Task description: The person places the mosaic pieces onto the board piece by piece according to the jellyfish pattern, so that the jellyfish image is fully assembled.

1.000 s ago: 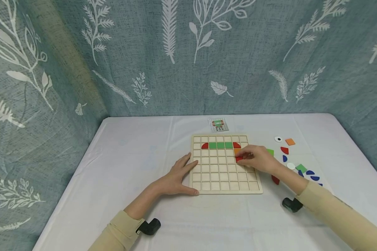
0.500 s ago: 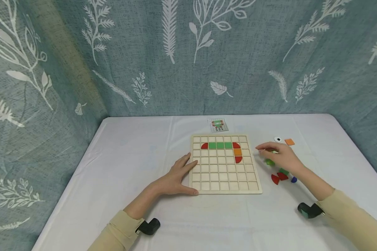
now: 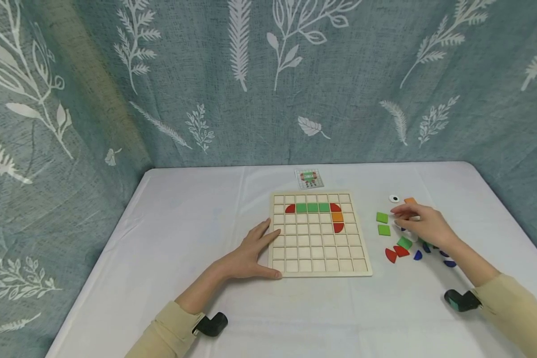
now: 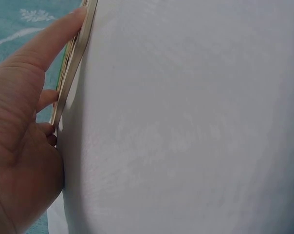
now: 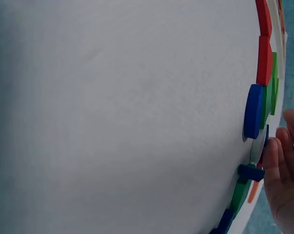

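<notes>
A wooden grid board (image 3: 304, 252) lies flat on the table. In its second row sit green squares (image 3: 312, 208) between two red quarter-circle pieces, the left one (image 3: 290, 209) and the right one (image 3: 335, 207). Below the right one come an orange square (image 3: 337, 217) and another red quarter-circle (image 3: 338, 227). My left hand (image 3: 250, 254) rests with spread fingers on the board's left edge; its thumb touches the near left corner. My right hand (image 3: 425, 224) is over the loose pieces right of the board, thumb and forefinger apart, covering some of them. Nothing shows between its fingers.
A small pattern card (image 3: 309, 179) lies behind the board. Right of it are a white eye disc (image 3: 394, 198), an orange piece (image 3: 410, 201), green squares (image 3: 384, 230), red pieces (image 3: 391, 255) and several blue half-circles (image 3: 418, 255). A curtain (image 3: 268, 119) hangs behind the table.
My right hand has let go of the red quarter-circle on the board and moved right, over the loose pieces. The left hand has stayed on the board's edge.
</notes>
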Tool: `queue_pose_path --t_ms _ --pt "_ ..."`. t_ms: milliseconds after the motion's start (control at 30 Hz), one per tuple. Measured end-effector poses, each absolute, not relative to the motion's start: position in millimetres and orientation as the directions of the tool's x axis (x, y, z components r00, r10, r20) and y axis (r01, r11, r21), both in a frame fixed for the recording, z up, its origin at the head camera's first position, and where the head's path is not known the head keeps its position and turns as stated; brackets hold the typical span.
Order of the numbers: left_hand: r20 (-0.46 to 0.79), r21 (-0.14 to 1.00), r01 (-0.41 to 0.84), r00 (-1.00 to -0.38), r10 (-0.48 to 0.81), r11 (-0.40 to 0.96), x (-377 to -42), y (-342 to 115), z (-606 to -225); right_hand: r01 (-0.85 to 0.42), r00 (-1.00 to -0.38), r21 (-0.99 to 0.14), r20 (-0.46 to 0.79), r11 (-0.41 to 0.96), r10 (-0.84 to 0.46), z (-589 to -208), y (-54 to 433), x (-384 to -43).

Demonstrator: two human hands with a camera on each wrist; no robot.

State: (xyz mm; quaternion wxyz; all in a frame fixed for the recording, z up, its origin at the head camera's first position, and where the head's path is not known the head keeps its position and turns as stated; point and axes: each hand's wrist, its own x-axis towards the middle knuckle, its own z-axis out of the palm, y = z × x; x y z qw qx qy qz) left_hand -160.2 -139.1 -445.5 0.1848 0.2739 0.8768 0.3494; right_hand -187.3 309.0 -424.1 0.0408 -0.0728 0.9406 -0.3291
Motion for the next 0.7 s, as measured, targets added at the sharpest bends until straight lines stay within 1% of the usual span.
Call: queue_pose_path --t_ms 267,467,567,700 --pt "-0.135 0.716 0.348 -0.782 0.609 0.605 -159.8 -139.6 -445.7 -0.164 -0.972 -0.591 -0.037 0.79 -0.23 -428.2 297.4 -197.8" --pt "-0.138 0.714 0.347 -0.782 0.608 0.608 -161.0 -139.6 -446.8 -0.191 -0.972 -0.558 -0.007 0.807 -0.234 -426.6 289.4 -201.1" --pt "-0.142 0.71 0.348 -0.78 0.609 0.612 -161.5 -140.1 -448.2 -0.199 -0.97 -0.591 0.008 0.782 -0.241 -423.7 280.1 -201.4" --pt "-0.15 0.709 0.343 -0.781 0.607 0.617 -161.4 -140.6 -448.4 -0.235 -0.958 -0.649 0.028 0.724 -0.285 -421.8 257.8 -202.1"
